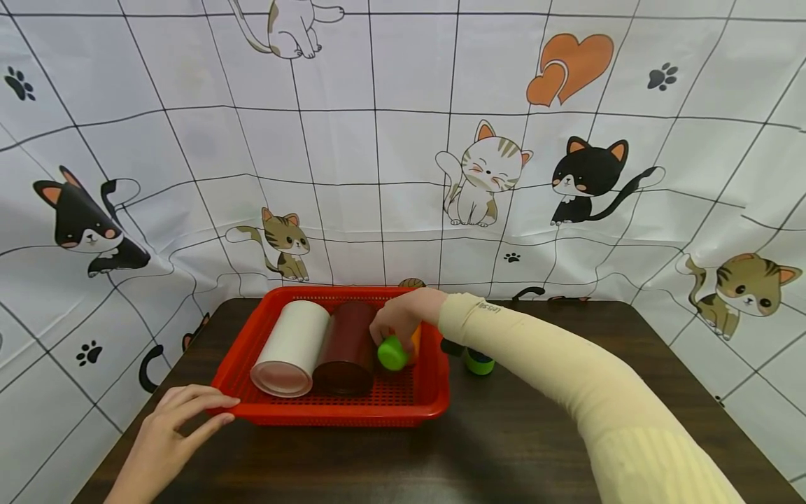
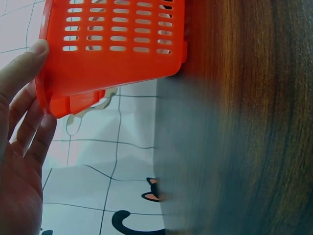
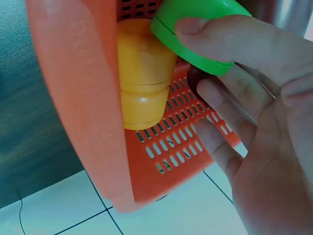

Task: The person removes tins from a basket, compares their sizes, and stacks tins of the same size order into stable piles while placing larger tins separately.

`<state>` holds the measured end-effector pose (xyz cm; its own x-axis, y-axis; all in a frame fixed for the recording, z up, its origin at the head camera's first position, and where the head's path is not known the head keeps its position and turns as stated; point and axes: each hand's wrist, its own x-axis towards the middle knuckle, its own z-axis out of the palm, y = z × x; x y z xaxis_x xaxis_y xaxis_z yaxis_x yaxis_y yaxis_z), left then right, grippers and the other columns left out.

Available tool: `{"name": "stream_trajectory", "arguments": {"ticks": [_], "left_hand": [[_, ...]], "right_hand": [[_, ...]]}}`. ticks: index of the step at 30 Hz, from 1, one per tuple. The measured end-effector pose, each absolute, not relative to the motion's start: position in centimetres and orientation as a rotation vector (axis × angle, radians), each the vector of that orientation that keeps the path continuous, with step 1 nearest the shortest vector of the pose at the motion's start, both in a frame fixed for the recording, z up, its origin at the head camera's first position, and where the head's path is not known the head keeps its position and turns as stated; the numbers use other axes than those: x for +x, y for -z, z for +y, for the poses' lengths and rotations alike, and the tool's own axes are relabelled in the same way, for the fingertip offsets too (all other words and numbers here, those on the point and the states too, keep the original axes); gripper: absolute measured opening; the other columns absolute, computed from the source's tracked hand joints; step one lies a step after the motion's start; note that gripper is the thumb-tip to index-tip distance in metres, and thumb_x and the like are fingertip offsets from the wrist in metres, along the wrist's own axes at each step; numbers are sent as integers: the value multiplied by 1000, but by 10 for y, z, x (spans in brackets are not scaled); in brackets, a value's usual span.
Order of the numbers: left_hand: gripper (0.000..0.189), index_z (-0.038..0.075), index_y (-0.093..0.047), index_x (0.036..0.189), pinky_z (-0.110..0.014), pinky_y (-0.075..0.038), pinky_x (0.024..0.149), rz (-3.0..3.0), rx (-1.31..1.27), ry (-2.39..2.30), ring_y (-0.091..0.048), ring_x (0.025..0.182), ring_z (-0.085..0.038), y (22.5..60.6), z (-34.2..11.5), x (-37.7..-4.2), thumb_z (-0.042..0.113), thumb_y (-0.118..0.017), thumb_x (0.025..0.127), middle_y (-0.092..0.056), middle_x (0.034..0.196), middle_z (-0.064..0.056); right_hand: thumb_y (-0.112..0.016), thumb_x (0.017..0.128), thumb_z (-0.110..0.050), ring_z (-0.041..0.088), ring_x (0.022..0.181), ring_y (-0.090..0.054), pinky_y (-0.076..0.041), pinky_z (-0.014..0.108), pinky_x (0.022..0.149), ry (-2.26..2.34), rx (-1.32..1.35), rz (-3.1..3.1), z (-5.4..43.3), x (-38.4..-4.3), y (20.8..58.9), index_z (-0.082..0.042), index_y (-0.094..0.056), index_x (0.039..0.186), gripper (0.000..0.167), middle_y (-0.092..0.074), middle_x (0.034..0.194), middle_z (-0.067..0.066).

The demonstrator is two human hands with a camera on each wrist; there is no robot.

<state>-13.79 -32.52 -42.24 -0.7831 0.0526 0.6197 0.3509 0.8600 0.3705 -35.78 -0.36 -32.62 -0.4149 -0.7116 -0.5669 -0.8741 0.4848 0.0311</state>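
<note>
Basket [image 1: 327, 414] on the table [image 1: 504, 441] — in it, left to right, one canister [image 1: 292, 343], second canister [image 1: 348, 343], jar [image 3: 143, 73]; cylinder [image 1: 392, 355], in right hand [image 1: 401, 316], beside the jar — left hand [image 1: 171, 423] at basket's near-left corner

Looks bright and even in the head view, with very white wall cloth [image 1: 409, 168] and soft dark shade on the brown table [image 1: 478, 434]. Lit from somewhere out of sight. Stretched a bit toward the corners. Pale and smeary with shine on the table in the left wrist view. Bluish and hazy in the right wrist view, with little shiny spots on the yellow container [image 3: 144, 73] and a washed-out basket rim [image 3: 88, 98].
</note>
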Motion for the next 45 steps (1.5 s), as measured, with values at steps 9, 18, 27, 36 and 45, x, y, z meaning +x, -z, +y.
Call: {"name": "stream_trajectory", "arguments": {"ticks": [9,18,27,36,45], "left_hand": [[48,35,-75,97,-7,-34,80,-2411,-304,630,-38,97,11,421,-326,-139,4,-89,63,-66,97,9],[47,35,-75,96,-6,-35,79,-2410,-302,629,-39,96,11,422,-325,-137,5,-89,63,-66,97,10],[48,36,-74,96,-7,-35,78,-2427,-294,615,-38,95,11,423,-325,-137,4,-89,63,-65,97,11],[48,37,-74,96,-6,-35,78,-2440,-278,608,-37,96,12,423,-326,-137,5,-89,63,-66,97,11],[48,35,-75,96,-5,-34,79,-2422,-294,617,-38,96,12,421,-327,-138,4,-89,63,-66,97,10]], "right_hand": [[-79,82,-15,13,111,-54,-50,27,91,-288,-1321,2283,7,-361,319,-21,-61,124,46,-61,125,-2],[-79,82,-13,12,109,-52,-48,25,87,-184,-1281,2319,15,-357,320,-22,-58,121,46,-58,120,-4],[-82,79,-14,12,104,-50,-47,26,87,-59,-1297,2369,27,-356,315,-20,-52,116,47,-52,119,-2],[-80,78,-9,16,105,-59,-51,28,89,188,-1371,2388,42,-354,307,-19,-55,118,48,-52,117,0],[-78,80,-13,18,105,-59,-52,37,91,339,-1434,2428,62,-354,296,-17,-60,127,51,-59,123,0]]}}
